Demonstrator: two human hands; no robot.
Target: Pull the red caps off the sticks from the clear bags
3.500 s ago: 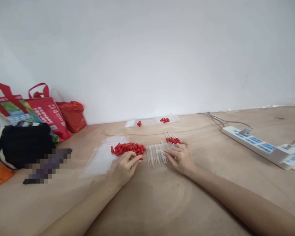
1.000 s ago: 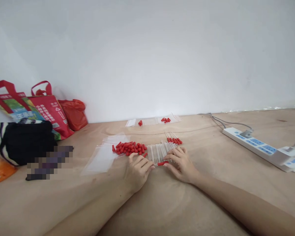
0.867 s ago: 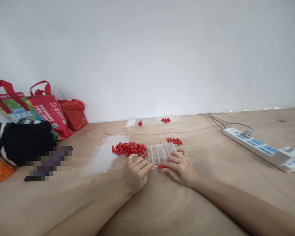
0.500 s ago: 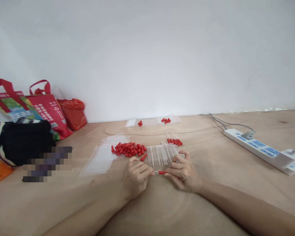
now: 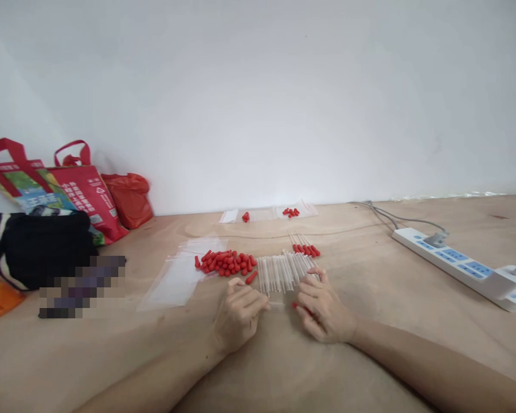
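Note:
My left hand (image 5: 238, 312) and my right hand (image 5: 324, 310) rest on the wooden table (image 5: 370, 298), both pinched. Between them lies a thin clear tube (image 5: 279, 303); my left fingers hold one end. My right fingers pinch a red cap (image 5: 300, 308) at the other end. Just beyond my hands lies a row of clear tubes (image 5: 281, 271). A pile of red caps (image 5: 226, 261) sits left of them, with one loose cap (image 5: 251, 277) nearer. Several capped tubes (image 5: 306, 246) lie behind.
Clear plastic bags (image 5: 176, 275) lie left of the caps; more bags with red caps (image 5: 269, 213) sit by the wall. Red shopping bags (image 5: 75, 192), a black pouch (image 5: 43, 249) and a blurred object are at left. A white power strip (image 5: 464, 267) lies at right.
My left hand took a red cap from the pile, then both hands drew back toward me with a tube. The red cap now sits within my right fingers.

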